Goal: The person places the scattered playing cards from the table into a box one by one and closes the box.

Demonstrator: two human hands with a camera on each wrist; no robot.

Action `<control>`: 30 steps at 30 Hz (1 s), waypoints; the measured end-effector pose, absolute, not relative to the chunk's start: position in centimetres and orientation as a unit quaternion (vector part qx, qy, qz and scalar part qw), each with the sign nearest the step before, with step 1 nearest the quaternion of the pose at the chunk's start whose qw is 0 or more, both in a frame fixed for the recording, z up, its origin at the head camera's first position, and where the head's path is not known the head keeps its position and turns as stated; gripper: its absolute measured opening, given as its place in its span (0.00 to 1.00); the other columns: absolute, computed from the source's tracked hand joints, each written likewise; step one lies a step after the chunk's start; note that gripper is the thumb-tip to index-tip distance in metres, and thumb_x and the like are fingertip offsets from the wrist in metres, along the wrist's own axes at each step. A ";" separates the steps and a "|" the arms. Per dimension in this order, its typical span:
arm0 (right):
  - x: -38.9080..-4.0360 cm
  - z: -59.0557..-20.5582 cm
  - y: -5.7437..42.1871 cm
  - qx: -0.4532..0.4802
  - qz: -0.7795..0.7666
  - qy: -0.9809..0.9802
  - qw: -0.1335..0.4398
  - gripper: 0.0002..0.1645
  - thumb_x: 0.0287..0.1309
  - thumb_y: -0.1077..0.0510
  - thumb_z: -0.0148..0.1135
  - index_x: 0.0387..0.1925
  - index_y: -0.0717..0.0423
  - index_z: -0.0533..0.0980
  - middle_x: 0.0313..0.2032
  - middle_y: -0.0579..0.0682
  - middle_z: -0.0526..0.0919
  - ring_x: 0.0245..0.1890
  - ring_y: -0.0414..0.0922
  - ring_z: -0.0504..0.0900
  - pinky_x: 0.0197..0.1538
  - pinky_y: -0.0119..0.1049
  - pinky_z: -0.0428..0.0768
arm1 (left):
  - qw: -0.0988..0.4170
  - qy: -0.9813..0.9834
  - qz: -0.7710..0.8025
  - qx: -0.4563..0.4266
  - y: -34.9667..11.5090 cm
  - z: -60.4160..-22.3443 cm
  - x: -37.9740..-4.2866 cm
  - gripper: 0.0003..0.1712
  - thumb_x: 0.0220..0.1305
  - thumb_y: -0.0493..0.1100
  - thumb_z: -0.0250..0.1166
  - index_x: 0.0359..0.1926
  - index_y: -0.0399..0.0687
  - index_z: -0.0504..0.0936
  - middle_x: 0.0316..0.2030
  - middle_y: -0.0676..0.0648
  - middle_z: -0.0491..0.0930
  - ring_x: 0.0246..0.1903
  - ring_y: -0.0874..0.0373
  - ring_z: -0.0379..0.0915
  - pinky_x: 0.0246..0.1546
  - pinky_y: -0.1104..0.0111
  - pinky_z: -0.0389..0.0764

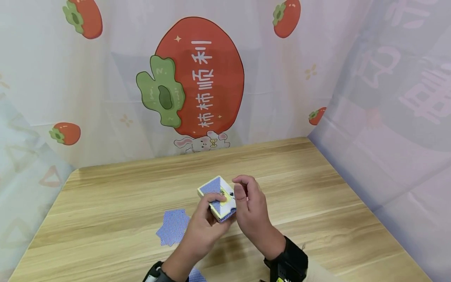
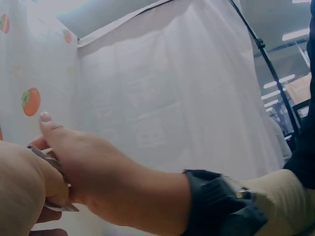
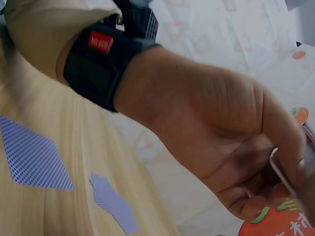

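Observation:
A playing-card box [image 1: 215,188], blue-patterned with white and yellow, is tilted above the table. My left hand [image 1: 208,229] grips it from the near left, thumb laid across its upper face. At the box's right end is my right hand [image 1: 254,211], its fingers curled and its thumb at the box edge. From the right wrist view, that edge comes between the thumb and fingers of my right hand [image 3: 221,132]. Blue-backed playing cards [image 1: 172,227] lie fanned on the table, left of my left hand. The left wrist view shows both hands close together, hiding most of the box.
The wooden table [image 1: 116,203] carries more blue-backed cards [image 1: 196,275] at its near edge, partly hidden by my left forearm. A printed curtain [image 1: 275,86] hangs behind the table, with cloth on both sides. Straps [image 1: 287,260] circle my wrists.

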State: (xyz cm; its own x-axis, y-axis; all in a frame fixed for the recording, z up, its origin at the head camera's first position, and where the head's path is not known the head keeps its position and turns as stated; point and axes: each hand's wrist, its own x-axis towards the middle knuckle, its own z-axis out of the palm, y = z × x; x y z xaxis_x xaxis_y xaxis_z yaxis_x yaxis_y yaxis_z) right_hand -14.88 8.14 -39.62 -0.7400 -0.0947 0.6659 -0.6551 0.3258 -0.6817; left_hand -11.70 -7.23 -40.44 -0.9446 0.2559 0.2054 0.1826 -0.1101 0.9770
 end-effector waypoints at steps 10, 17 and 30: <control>-15.2 -39.7 7.8 0.276 0.530 -0.763 0.247 0.13 0.79 0.61 0.41 0.56 0.60 0.69 0.38 0.47 0.68 0.34 0.39 0.68 0.34 0.31 0.71 | 0.026 0.674 0.721 0.158 -8.1 -40.0 -11.5 0.28 0.61 0.28 0.68 0.58 0.46 0.66 0.55 0.31 0.74 0.50 0.53 0.79 0.44 0.69 0.84; -15.2 -40.0 7.4 0.280 0.555 -0.759 0.193 0.13 0.79 0.63 0.39 0.58 0.59 0.66 0.39 0.50 0.70 0.35 0.43 0.72 0.36 0.33 0.76 | -0.024 0.684 0.719 0.123 -10.5 -37.9 -12.1 0.32 0.57 0.22 0.65 0.59 0.44 0.66 0.58 0.28 0.70 0.50 0.47 0.78 0.41 0.70 0.84; -13.9 -44.6 5.8 0.374 0.298 -0.877 -0.041 0.21 0.75 0.41 0.51 0.58 0.49 0.75 0.53 0.41 0.79 0.55 0.37 0.77 0.57 0.35 0.78 | -0.032 0.672 0.733 0.101 -11.9 -36.9 -12.6 0.32 0.57 0.20 0.62 0.60 0.41 0.63 0.65 0.29 0.64 0.55 0.43 0.73 0.43 0.71 0.83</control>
State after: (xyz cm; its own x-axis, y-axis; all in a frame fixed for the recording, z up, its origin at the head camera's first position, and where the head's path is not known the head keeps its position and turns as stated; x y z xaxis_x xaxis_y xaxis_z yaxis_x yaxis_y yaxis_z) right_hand -13.95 5.76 -44.59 -0.7161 -0.6815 0.1507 -0.6321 0.5417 -0.5541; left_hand -12.58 -11.89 -36.92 -0.9775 0.0893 0.1911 0.1827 -0.0936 0.9787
